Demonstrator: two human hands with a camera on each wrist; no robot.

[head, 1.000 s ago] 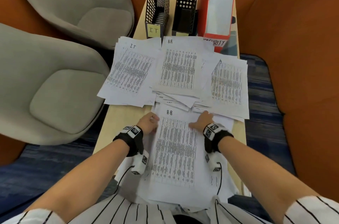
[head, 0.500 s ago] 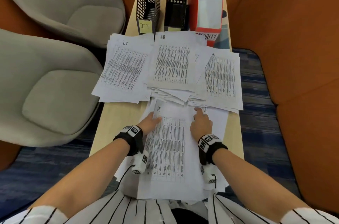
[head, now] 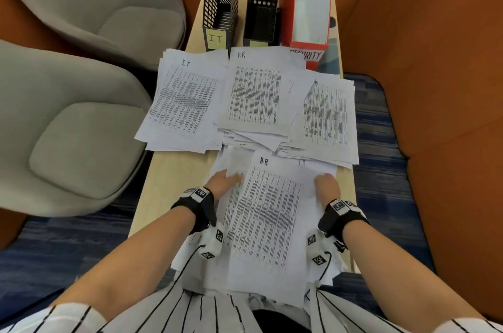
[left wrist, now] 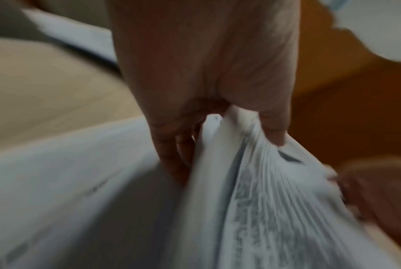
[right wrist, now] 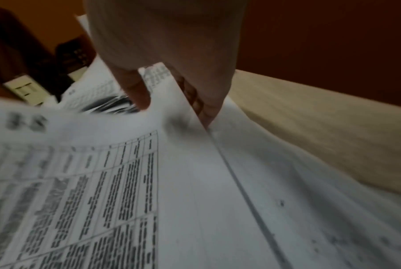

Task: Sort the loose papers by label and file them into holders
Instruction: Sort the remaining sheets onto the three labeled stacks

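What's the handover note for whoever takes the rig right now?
Left hand: pinches the left edge of the HR sheet, thumb on top, fingers beneath.
Right hand: pinches its right edge the same way.
The sheet tops the unsorted stack at the near end of the table.
Done: three sorted piles further back: IT pile left, HR pile middle, third pile right, label unreadable.
Holders behind them: IT holder, black holder, SECURITY holder.
Left: put this sheet on the HR pile, finish sorting the stack, then file the piles into holders.
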